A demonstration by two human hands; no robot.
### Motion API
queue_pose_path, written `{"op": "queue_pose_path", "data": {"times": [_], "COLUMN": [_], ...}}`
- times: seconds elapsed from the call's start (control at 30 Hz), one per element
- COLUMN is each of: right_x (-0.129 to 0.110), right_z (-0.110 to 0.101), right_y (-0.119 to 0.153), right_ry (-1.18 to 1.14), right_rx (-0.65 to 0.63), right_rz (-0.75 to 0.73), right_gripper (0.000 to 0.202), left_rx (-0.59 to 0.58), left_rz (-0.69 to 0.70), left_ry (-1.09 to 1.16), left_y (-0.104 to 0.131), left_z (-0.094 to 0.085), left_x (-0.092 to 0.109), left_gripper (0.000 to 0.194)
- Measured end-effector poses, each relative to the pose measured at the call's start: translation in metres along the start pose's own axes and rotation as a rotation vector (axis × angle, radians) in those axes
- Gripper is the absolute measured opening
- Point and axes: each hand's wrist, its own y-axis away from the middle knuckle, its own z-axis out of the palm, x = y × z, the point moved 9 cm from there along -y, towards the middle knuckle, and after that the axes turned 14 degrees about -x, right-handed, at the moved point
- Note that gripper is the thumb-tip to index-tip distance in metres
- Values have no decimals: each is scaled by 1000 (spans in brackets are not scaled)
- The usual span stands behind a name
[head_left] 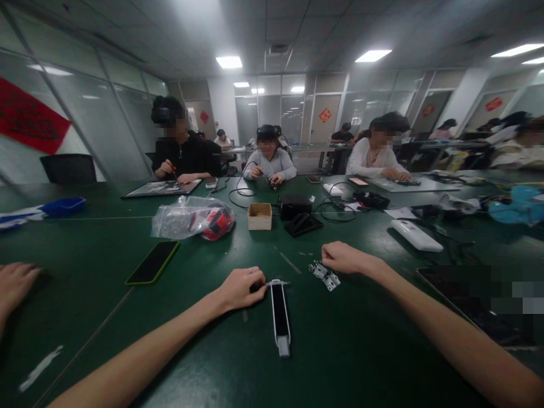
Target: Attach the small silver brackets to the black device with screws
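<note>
black middle, white frame: the long strip lies on the green table between our hands, its far end pointing away from us. our left hand is at that far end, thumb and fingers bunched up by what looks like a thin pin crossing it. we can't tell if they're pinching the pin or only touching it. our right hand is curled right at the metal parts, fingertips hidden, so no idea if it's gripping any.

tips, imo: we'd keep the left hand low so the strip doesn't skid, steer the pin by its end, and pick up small parts with thumb and 1 finger rather than scooping.

headcount: 1 strip, 1 pin, 1 cluster of metal parts (too jumbled to count pieces). around that, 1 phone with a green edge, 1 small open box, 1 plastic bag, 1 blue tray. plus 1 other person's hand at the left edge and 3 people sitting across.
</note>
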Motion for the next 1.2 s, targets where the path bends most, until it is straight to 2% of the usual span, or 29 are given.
{"op": "queue_pose_path", "data": {"times": [0.1, 0.2, 0.3, 0.37, 0.5, 0.67, 0.77, 0.83, 0.93, 1.07, 1.13, 1.2], "right_x": [-30, -67, -100, -116, -134, -134, -129, -123, -108, -94, -95, -96], "right_z": [-6, -4, 6, 14, 37, 52, 50, 44, 34, 33, 38, 42], "right_y": [11, 25, 36, 40, 37, 28, 24, 23, 23, 26, 25, 25], "right_ry": [-21, -170, -366, -506, -806, -1008, -987, -916, -726, -491, -436, -396], "right_rx": [77, 105, 71, 42, -72, -108, -96, -44, 122, 298, 337, 363], "right_rz": [-136, -304, -407, -441, -498, -510, -506, -492, -384, -249, -250, -266], "right_gripper": [18, 21, 23, 25, 28, 28, 28, 26, 22, 19, 17, 16], "left_rx": [3, 32, 117, 190, 267, 265, 257, 224, 76, -214, -291, -310], "left_rz": [-15, -15, 15, 83, 199, 178, 192, 192, 129, 42, 14, 14], "left_ry": [1, 9, 35, 71, 161, 227, 217, 157, -39, -275, -304, -292], "left_y": [1, 3, 6, 10, 15, 15, 14, 12, 5, -1, -1, -1], "left_z": [-1, -8, -21, -30, -40, -37, -36, -38, -36, -25, -21, -18], "left_x": [-1, 2, 12, 25, 48, 52, 46, 39, 26, 12, 10, 11], "left_gripper": [11, 15, 24, 29, 23, 24, 25, 25, 22, 17, 15, 14]}}
